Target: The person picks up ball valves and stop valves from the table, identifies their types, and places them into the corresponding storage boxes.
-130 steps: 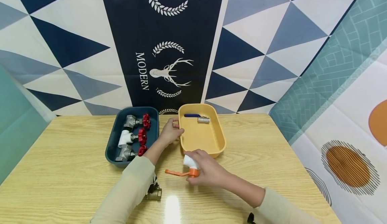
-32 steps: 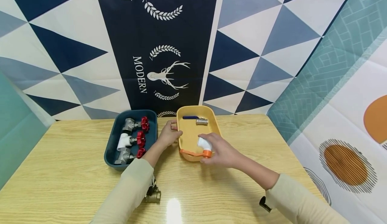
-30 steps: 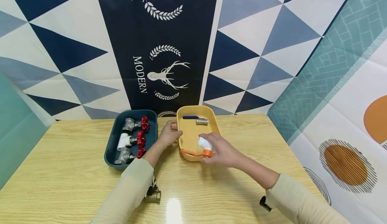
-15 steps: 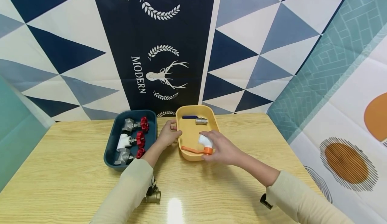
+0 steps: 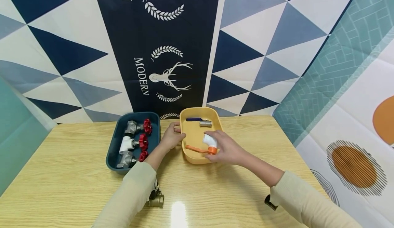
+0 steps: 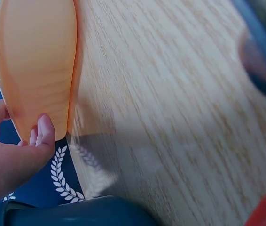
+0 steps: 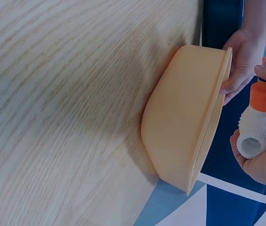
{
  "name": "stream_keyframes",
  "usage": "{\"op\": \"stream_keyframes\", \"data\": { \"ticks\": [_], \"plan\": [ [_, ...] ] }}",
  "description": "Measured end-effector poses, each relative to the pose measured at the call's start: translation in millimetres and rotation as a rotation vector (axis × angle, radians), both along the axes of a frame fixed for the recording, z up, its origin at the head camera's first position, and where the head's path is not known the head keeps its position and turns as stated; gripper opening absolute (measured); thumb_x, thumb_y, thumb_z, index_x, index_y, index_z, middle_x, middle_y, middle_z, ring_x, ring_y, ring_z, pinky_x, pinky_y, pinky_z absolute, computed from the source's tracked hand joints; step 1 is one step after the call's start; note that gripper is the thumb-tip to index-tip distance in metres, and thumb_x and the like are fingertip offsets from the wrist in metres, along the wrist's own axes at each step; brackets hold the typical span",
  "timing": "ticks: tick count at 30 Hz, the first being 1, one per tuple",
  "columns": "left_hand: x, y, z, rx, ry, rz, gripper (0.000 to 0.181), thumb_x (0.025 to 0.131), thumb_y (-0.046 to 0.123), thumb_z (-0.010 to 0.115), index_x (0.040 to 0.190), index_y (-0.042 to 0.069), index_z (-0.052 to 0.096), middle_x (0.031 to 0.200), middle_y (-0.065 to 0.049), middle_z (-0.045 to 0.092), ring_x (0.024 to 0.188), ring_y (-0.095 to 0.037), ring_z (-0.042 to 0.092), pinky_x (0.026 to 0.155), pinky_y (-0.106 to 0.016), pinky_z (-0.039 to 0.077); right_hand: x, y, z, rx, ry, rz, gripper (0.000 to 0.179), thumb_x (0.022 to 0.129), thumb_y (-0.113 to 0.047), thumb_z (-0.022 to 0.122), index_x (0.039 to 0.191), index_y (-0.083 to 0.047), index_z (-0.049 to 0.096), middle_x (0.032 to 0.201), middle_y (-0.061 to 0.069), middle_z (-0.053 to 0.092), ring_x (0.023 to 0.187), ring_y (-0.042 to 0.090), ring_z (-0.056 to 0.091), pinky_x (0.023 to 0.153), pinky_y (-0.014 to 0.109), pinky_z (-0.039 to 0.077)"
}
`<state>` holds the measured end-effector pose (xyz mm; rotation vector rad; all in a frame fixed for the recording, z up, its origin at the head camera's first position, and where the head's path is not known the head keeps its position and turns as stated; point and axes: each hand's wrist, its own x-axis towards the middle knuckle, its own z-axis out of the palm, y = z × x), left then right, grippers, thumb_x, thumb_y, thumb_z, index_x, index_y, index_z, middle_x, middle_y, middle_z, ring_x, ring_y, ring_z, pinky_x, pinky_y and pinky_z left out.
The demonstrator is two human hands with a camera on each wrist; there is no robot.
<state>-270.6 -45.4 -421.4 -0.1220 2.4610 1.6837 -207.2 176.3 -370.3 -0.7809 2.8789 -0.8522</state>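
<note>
Head view: my right hand (image 5: 226, 149) grips the white valve with the orange lever (image 5: 209, 144) and holds it over the near half of the yellow tray (image 5: 191, 156), which sits at the middle of the bench (image 5: 77, 180) toward its far edge. My left hand (image 5: 172, 137) grips the left rim of that tray, fingers curled over the edge. A metal valve with a blue lever (image 5: 200, 121) lies at the far end of the tray. Just to the left, the dark blue tray (image 5: 112, 152) holds three valves with red handwheels (image 5: 135, 141). One brass valve (image 5: 155, 200) lies near the front edge of the bench, partly under my left sleeve.

Left wrist view: my left thumb and fingertips (image 6: 41, 134) touch the outer wall of the yellow tray (image 6: 34, 61); the rest is blurred.

Right wrist view: my right hand (image 7: 264, 160) clamps the white valve body (image 7: 255, 129) above the rim of the yellow tray (image 7: 184, 117), not yet touching it. My left hand (image 7: 243, 61) is on the far rim.

Risk, as I judge it: the long orange lever projects toward the left rim. If released from this height, the valve may catch the rim, tip out, or strike my left fingers. The light tray could slide if my left grip loosens.
</note>
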Motion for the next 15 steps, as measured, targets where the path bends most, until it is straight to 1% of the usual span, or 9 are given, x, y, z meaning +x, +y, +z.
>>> {"op": "stream_keyframes", "data": {
  "ticks": [9,15],
  "plan": [
    [-1.0,1.0,-1.2,-0.017,0.002,0.004,0.056,0.087,0.011,0.063,0.137,0.011,0.038,0.111,-0.014,0.054,0.09,-0.021,0.056,0.074,-0.025,0.049,-5.1,2.2,-4.8,-0.001,-0.013,-0.013,0.074,0.07,-0.026,0.08,0.134,-0.008,0.047,0.116,0.011,0.056,0.091,0.019,0.052,0.073,0.027,0.046],
    [-1.1,1.0,-1.3,-0.009,0.004,0.007,0.056,0.087,0.011,0.063,0.137,0.01,0.038,0.111,-0.014,0.054,0.089,-0.021,0.056,0.072,-0.025,0.049,-8.5,3.6,-5.4,-0.002,0.005,-0.006,0.074,0.071,-0.027,0.08,0.134,-0.006,0.047,0.118,0.013,0.056,0.092,0.02,0.052,0.072,0.028,0.046]
  ]
}}
